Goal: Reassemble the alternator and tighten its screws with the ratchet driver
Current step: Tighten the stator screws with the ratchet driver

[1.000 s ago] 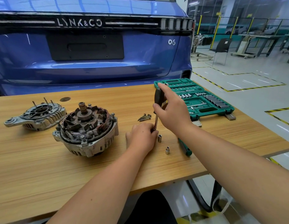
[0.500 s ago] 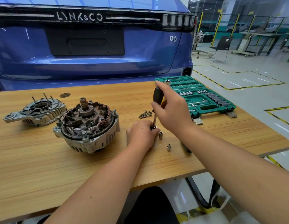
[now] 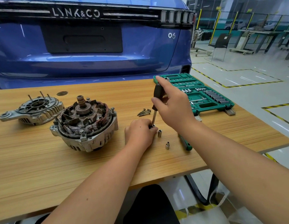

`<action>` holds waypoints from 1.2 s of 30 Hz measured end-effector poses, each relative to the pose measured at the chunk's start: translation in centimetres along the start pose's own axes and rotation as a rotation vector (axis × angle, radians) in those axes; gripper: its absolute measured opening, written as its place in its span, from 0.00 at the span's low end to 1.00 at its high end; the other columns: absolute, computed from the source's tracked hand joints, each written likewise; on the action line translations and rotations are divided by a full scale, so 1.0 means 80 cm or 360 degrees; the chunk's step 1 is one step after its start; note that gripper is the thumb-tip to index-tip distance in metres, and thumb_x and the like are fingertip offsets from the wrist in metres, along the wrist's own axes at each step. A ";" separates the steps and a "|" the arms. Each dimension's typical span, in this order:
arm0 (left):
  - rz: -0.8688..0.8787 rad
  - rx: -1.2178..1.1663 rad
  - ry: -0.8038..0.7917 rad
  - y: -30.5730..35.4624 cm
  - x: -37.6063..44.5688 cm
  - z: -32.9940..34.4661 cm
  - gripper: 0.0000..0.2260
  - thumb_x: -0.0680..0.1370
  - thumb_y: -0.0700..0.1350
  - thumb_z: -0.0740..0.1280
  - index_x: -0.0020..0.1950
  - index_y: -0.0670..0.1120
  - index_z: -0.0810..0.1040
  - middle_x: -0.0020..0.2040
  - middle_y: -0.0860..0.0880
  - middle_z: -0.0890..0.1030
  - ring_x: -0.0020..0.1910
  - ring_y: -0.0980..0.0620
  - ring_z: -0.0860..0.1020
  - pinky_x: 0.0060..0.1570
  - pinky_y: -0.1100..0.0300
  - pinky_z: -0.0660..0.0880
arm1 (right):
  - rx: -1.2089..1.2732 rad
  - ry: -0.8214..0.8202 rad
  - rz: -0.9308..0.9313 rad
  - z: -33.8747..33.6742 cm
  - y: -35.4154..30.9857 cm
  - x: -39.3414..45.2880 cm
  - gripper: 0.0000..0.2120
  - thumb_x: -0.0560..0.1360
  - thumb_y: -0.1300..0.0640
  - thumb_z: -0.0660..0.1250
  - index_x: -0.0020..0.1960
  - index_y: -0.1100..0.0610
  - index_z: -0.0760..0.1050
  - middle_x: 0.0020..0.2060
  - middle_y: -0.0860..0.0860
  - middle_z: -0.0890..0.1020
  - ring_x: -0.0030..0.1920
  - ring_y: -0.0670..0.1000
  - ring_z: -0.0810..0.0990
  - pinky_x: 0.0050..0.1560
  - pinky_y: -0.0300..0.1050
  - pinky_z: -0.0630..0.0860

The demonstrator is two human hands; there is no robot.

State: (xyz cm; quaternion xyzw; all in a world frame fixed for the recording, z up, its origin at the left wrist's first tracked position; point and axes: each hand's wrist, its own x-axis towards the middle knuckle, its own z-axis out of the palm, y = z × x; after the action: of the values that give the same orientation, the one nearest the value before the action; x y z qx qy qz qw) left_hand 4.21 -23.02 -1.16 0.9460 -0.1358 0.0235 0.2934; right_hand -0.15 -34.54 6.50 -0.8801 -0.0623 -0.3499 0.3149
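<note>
The open alternator body [image 3: 85,125], with copper windings and rotor shaft showing, sits on the wooden table [image 3: 43,167]. Its rear cover [image 3: 33,109] lies to the left, studs pointing up. My right hand [image 3: 174,109] grips the black handle of an upright driver [image 3: 157,94], whose metal shaft points down. My left hand [image 3: 140,133] pinches a small socket [image 3: 153,126] at the shaft's tip on the table. Two loose sockets [image 3: 159,133] [image 3: 167,145] stand just right of my left hand. Several screws [image 3: 144,112] lie behind it.
A green socket-set case [image 3: 200,94] lies open at the table's far right. A green-handled tool [image 3: 186,143] lies under my right forearm. A blue car's rear [image 3: 92,46] stands close behind the table. The table's right edge drops to the workshop floor.
The view has shifted slightly. Both hands stay in place on the driver and socket, with the driver still upright.
</note>
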 end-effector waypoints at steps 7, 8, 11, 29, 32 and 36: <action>0.0006 -0.0014 -0.0005 0.001 0.000 0.000 0.08 0.79 0.56 0.68 0.43 0.55 0.77 0.49 0.51 0.83 0.58 0.46 0.77 0.54 0.51 0.67 | -0.0110 -0.0089 -0.0078 0.005 -0.004 0.000 0.28 0.78 0.58 0.71 0.76 0.53 0.68 0.57 0.55 0.81 0.54 0.54 0.78 0.54 0.51 0.78; 0.0011 -0.0007 0.0000 0.001 0.000 0.000 0.07 0.79 0.56 0.68 0.45 0.55 0.79 0.50 0.51 0.83 0.58 0.46 0.77 0.54 0.51 0.66 | -0.0135 -0.0090 -0.0101 0.006 -0.003 0.002 0.28 0.78 0.58 0.71 0.75 0.53 0.69 0.58 0.55 0.81 0.55 0.55 0.78 0.54 0.50 0.78; 0.0019 0.0008 0.0022 0.001 -0.004 -0.001 0.09 0.79 0.56 0.67 0.54 0.55 0.83 0.53 0.52 0.83 0.60 0.47 0.77 0.56 0.51 0.67 | -0.0290 -0.0180 -0.0136 0.009 0.002 -0.003 0.27 0.77 0.61 0.70 0.74 0.53 0.70 0.58 0.56 0.81 0.56 0.58 0.79 0.54 0.53 0.76; 0.0005 -0.0018 -0.0006 0.001 -0.004 -0.002 0.09 0.79 0.57 0.67 0.52 0.54 0.82 0.51 0.52 0.83 0.58 0.47 0.77 0.57 0.50 0.68 | -0.0013 0.0028 0.0060 0.002 0.001 -0.004 0.25 0.76 0.60 0.72 0.72 0.56 0.72 0.56 0.57 0.81 0.53 0.57 0.79 0.56 0.56 0.78; 0.0001 -0.0009 -0.0006 0.001 -0.005 -0.003 0.07 0.79 0.57 0.68 0.48 0.56 0.79 0.49 0.52 0.82 0.57 0.46 0.77 0.56 0.50 0.68 | -0.0084 -0.0003 0.0021 0.006 -0.001 -0.001 0.25 0.76 0.60 0.72 0.71 0.56 0.72 0.55 0.57 0.81 0.54 0.57 0.78 0.55 0.53 0.77; 0.0018 0.0014 0.0006 0.003 -0.006 -0.004 0.08 0.78 0.58 0.68 0.44 0.56 0.74 0.50 0.52 0.82 0.58 0.47 0.77 0.55 0.51 0.68 | -0.0134 -0.0048 0.0038 0.016 -0.002 0.001 0.25 0.77 0.59 0.71 0.72 0.54 0.71 0.57 0.55 0.80 0.56 0.56 0.76 0.54 0.47 0.73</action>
State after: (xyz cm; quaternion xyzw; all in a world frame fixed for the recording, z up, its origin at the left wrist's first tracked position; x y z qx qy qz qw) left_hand 3.67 -22.90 -0.87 0.9465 -0.1405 0.0274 0.2894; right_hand 0.61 -33.65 5.96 -0.8984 -0.0418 -0.3350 0.2808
